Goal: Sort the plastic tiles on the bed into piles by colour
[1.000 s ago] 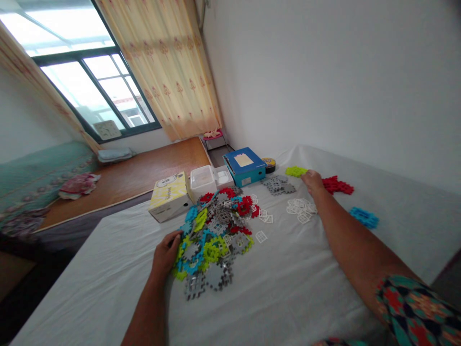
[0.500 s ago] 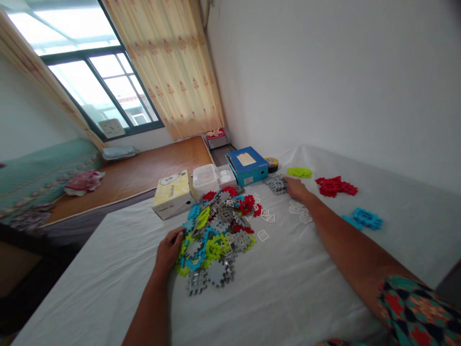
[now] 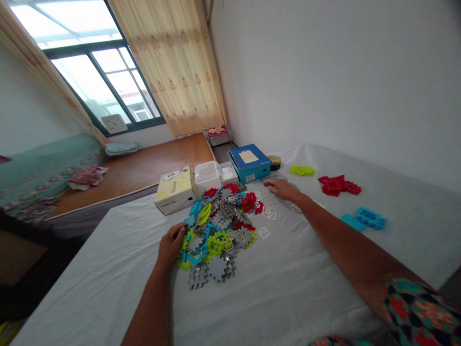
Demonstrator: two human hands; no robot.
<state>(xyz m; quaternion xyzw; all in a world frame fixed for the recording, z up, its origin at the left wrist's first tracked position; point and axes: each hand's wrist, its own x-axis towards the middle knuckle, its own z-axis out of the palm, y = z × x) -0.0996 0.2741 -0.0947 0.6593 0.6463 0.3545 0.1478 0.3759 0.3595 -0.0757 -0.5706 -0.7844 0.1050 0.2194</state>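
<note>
A mixed pile of plastic interlocking building pieces (image 3: 219, 244) in grey, red, blue and lime green lies on the white-covered table (image 3: 273, 293). At the pile's left edge rests my left hand (image 3: 172, 244), its fingers loosely bent against the pieces and a gap showing at the thumb; I see nothing gripped in it. My right hand (image 3: 283, 188) is beyond the pile on the right, fingers stretched towards it and holding nothing visible. It partly covers a group of grey pieces (image 3: 276, 178). White window-frame pieces (image 3: 264, 233) are scattered between pile and right forearm.
Sorted groups lie to the right: lime green pieces (image 3: 301, 170), red pieces (image 3: 338, 185) and blue pieces (image 3: 370, 218). Behind the pile stand a yellow-and-white box (image 3: 175, 191), a clear plastic container (image 3: 208, 177), a blue box (image 3: 249, 162) and a round dark tin (image 3: 274, 162).
My right hand has moved left from the grey group towards the pile, its fingers now stretched out. The left hand stays at the pile's edge. The view has shifted slightly.
</note>
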